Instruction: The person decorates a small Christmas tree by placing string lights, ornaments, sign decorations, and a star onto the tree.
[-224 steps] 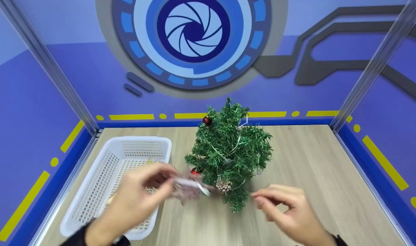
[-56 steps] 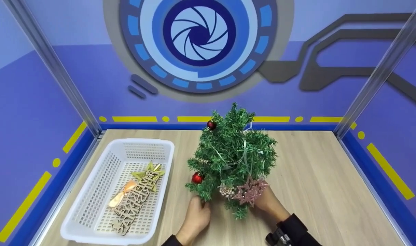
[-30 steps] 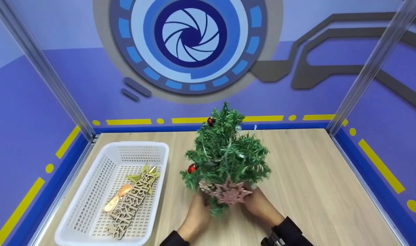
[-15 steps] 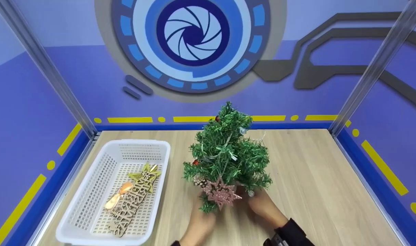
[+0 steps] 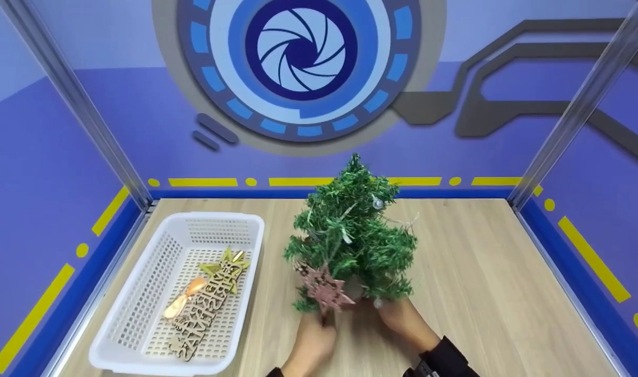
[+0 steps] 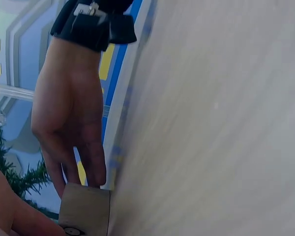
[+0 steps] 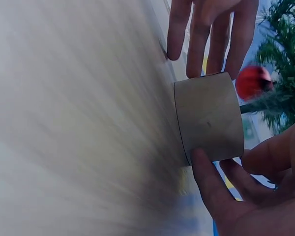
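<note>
A small green artificial Christmas tree [image 5: 350,230] stands on the table in the head view, with a pink glitter star [image 5: 324,288] hanging at its lower left front. Its round wood-coloured base [image 7: 209,118] sits between both hands. My left hand [image 5: 315,340] holds the base from the left; in the right wrist view its fingertips touch the far side. On the right, my right hand [image 5: 403,320] grips the base, with thumb at the rim and fingers along the side. Branches hide much of both hands from above. A red bauble [image 7: 252,82] hangs near the base.
A white perforated basket [image 5: 101,343] stands left of the tree. Inside lie a wooden lettered sign [image 5: 206,311], a gold star [image 5: 227,267] and an orange-and-cream bow-like piece [image 5: 185,298]. Purple panels surround the table [image 5: 486,283] at the back and sides.
The hanging star went from the left hand onto the tree. Since then the tree has turned, its front swinging left; star and pinecone moved left, and the red baubles went out of the head view.
</note>
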The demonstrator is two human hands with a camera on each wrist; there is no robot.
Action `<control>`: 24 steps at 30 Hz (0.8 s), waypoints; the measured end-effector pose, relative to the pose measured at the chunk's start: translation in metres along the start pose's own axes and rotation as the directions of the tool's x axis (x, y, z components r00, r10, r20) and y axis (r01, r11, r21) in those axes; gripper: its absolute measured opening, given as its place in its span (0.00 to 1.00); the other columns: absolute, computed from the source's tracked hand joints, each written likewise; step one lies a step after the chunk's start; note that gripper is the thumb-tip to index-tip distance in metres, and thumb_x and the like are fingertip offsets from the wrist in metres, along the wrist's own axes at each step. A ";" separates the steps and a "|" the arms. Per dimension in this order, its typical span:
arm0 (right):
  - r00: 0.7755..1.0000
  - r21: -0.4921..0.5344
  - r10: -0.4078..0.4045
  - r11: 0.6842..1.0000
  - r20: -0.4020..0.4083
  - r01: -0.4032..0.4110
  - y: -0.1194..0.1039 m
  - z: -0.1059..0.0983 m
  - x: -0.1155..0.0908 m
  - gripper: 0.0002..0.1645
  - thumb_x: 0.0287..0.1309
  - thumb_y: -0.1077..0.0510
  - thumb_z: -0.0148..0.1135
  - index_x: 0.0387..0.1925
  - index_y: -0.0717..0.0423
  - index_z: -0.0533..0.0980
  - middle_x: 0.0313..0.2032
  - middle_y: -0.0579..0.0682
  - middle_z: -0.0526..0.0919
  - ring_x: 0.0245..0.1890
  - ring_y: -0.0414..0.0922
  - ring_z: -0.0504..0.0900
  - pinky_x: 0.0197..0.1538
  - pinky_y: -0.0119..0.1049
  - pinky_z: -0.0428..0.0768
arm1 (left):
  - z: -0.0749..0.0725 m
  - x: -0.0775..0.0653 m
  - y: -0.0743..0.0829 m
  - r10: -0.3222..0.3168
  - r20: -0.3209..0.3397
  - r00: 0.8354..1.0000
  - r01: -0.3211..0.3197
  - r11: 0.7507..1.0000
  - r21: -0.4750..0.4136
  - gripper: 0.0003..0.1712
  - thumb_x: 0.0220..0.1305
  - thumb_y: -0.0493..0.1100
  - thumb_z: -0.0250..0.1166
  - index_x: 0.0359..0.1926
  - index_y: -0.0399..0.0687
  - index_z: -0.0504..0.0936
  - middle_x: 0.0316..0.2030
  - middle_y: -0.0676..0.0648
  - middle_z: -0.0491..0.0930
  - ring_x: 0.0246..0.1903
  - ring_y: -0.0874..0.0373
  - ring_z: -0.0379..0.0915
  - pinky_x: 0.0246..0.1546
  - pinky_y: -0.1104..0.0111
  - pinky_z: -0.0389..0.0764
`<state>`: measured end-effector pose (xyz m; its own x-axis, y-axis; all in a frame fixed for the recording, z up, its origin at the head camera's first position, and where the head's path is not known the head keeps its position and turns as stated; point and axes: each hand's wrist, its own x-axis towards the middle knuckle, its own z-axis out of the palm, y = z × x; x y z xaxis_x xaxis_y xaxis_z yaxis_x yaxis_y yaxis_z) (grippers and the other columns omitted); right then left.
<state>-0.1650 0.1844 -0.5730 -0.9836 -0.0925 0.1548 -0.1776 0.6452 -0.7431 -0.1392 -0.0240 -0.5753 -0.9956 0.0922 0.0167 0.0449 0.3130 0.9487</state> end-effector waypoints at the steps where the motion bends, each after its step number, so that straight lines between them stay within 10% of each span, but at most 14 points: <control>1: 1.000 0.028 0.004 1.000 0.007 -0.005 0.000 0.001 -0.001 0.20 0.72 0.56 0.53 0.60 0.61 0.72 0.53 0.53 0.80 0.57 0.48 0.78 0.64 0.46 0.75 | -0.002 0.002 -0.002 0.011 -0.002 1.000 -0.011 1.000 0.000 0.23 0.71 0.35 0.54 0.66 0.51 0.71 0.62 0.48 0.77 0.65 0.56 0.69 0.67 0.59 0.72; 8: 0.993 0.113 0.055 0.991 0.104 -0.067 -0.006 0.007 -0.011 0.31 0.77 0.42 0.37 0.70 0.53 0.65 0.68 0.53 0.72 0.70 0.51 0.69 0.70 0.54 0.69 | -0.014 0.013 -0.009 0.027 0.031 0.999 -0.031 0.991 0.132 0.14 0.75 0.38 0.50 0.53 0.43 0.80 0.48 0.43 0.81 0.46 0.55 0.78 0.46 0.62 0.76; 19: 0.993 0.140 0.072 0.986 0.091 -0.084 -0.006 0.005 -0.009 0.26 0.73 0.40 0.47 0.67 0.41 0.69 0.67 0.47 0.73 0.70 0.50 0.70 0.71 0.56 0.67 | 0.004 -0.003 0.007 0.075 -0.022 0.997 -0.070 0.985 0.158 0.41 0.63 0.26 0.50 0.70 0.69 0.68 0.66 0.47 0.67 0.66 0.52 0.68 0.66 0.55 0.73; 24: 0.998 0.094 0.036 0.995 0.061 -0.041 -0.006 0.009 -0.003 0.28 0.74 0.41 0.45 0.68 0.45 0.68 0.66 0.49 0.74 0.70 0.50 0.70 0.71 0.55 0.68 | 0.004 0.000 0.007 0.075 -0.014 0.997 -0.072 0.986 0.148 0.35 0.61 0.25 0.49 0.63 0.60 0.77 0.67 0.47 0.66 0.66 0.53 0.66 0.62 0.61 0.74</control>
<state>-0.1609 0.1740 -0.5744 -0.9894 -0.1152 0.0884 -0.1390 0.5741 -0.8069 -0.1382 -0.0184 -0.5703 -0.9906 0.1017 0.0919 0.1278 0.4418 0.8880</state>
